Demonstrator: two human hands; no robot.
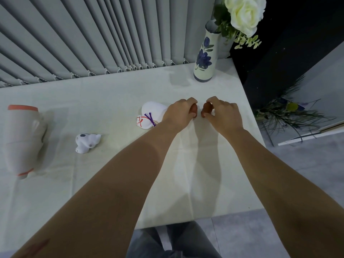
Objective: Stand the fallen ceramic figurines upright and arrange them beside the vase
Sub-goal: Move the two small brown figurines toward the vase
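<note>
A tall cream vase [204, 58] painted with blue flowers stands at the table's far right and holds a white rose. My left hand [179, 113] is closed around a small brown figurine [194, 108]. My right hand [224, 113] grips a second small brown figurine [207, 107] close beside it. Both brown pieces are mostly hidden by my fingers. Just left of my left hand a white figurine with a purple cord and red marks [149, 116] lies on its side. A small white animal figurine [87, 142] lies fallen further left.
A large pale figurine with orange trim [23, 138] lies near the left edge of the white tablecloth [111, 174]. Grey vertical blinds [93, 38] hang behind the table. Dried stems [290, 112] lie on the floor past the table's right edge.
</note>
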